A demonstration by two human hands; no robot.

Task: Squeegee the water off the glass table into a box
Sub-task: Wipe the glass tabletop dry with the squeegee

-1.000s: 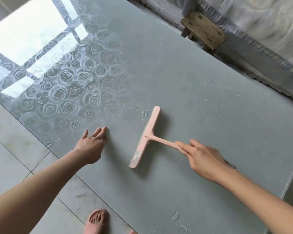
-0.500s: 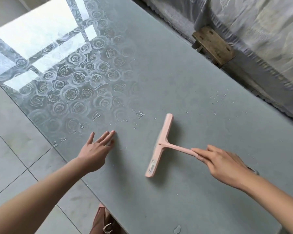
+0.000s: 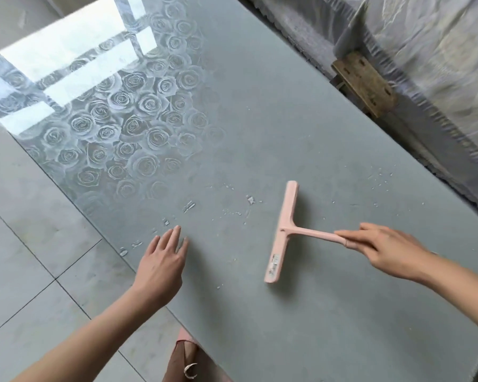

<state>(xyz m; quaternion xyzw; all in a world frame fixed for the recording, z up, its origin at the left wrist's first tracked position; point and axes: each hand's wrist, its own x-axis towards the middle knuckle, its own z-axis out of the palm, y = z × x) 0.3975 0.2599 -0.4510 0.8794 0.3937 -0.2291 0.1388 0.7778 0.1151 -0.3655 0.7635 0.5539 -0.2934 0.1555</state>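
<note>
squeegeeing: r hand point(image 3: 389, 249) wraps squeegee point(image 3: 283, 232) handle, blade on table point(image 3: 287, 106) to drive droplets point(image 3: 250, 200)
l hand point(image 3: 160, 260): fingers spread flat beside blade, prob bracing

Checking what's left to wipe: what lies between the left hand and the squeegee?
Head view: only scattered water droplets on the glass table between left hand and squeegee.

No writing can be read here. The only label is a small pale sticker point(image 3: 274, 262) on the blade head of the pink squeegee point(image 3: 283, 230). It sits on the end nearer the person, left of and slightly below the right hand point(image 3: 389, 249) fingers point(image 3: 351, 234) that grip the handle, and right of the left hand point(image 3: 160, 263) fingers point(image 3: 174, 238). Its print is too small and blurred to make out.
</note>
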